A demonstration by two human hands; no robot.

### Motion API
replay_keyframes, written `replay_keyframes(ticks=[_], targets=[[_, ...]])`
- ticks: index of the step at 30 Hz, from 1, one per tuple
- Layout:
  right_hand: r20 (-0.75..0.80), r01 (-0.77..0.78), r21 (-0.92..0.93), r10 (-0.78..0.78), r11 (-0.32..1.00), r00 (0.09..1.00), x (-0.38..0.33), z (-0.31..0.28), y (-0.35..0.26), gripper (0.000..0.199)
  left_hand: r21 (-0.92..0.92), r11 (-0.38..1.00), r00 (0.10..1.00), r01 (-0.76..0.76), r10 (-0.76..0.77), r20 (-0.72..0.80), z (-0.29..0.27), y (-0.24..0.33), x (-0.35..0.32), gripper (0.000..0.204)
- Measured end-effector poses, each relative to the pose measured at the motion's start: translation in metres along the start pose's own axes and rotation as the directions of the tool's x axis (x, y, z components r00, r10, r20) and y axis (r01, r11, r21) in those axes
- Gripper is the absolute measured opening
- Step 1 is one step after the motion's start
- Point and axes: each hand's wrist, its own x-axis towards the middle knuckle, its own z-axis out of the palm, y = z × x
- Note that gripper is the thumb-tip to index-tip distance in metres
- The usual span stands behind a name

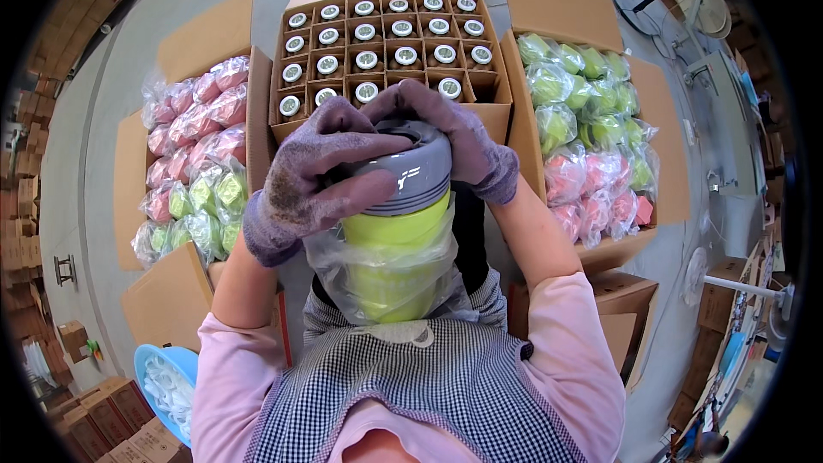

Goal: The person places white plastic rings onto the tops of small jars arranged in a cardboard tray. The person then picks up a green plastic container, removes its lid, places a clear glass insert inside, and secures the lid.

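Gloved hands clamp a lime-green bottle (396,249) at the centre of the head view, just above the person's checked apron (429,386). Left hand (313,176), in a worn purple glove, wraps fully round the grey lid (411,167) from nine o'clock, fingers curled tight across its top and side, no gap showing. Right hand (450,133) folds over the lid from one o'clock, fingers pressed down on its crown and meeting the left hand's fingertips. Both forearms rise from the lower edge, elbows splayed out to four and eight o'clock in pink sleeves, wrists bent inward over the bottle.

Bottle stands upright against the chest, its lower half in a clear plastic bag (377,279) bunched loosely about the body; the ribbed base shows through the film.

At twelve o'clock sits an open divided carton (390,34), its cells filled with capped items seen from above. At nine o'clock a cardboard box (193,150) holds bagged pink and green bottles; at three o'clock another box (591,133) holds the same mix. A blue basin (163,377) of white pieces lies at seven o'clock.
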Motion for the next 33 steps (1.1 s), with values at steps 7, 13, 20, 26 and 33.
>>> replay_keyframes(ticks=[7,13,20,26,33], targets=[[0.059,0.085,-0.023,-0.083,0.996,0.995,-0.004,-0.002,0.011,0.047,0.243,0.969,0.999,-0.053,0.054,-0.001,0.019,0.017,0.004,0.041],[-0.15,-0.143,0.085,0.154,0.986,0.977,-0.026,-0.009,0.005,0.051,0.078,0.988,0.982,0.133,-0.142,0.123,-0.028,-0.02,-0.02,0.045],[-0.198,0.021,-0.15,-0.051,0.988,0.979,-0.012,-0.015,0.021,0.059,0.341,0.929,0.981,-0.144,0.087,0.175,-0.016,-0.002,0.0,0.05],[-0.183,0.047,-0.432,-0.138,0.901,0.973,-0.025,-0.011,0.019,0.06,-0.01,0.974,0.972,-0.226,0.224,-0.068,0.004,0.007,0.007,0.051],[-0.112,-0.107,-0.439,0.064,0.892,0.992,-0.028,-0.026,-0.055,0.046,0.275,0.886,0.88,0.374,-0.246,-0.407,-0.002,-0.105,-0.028,0.031]])
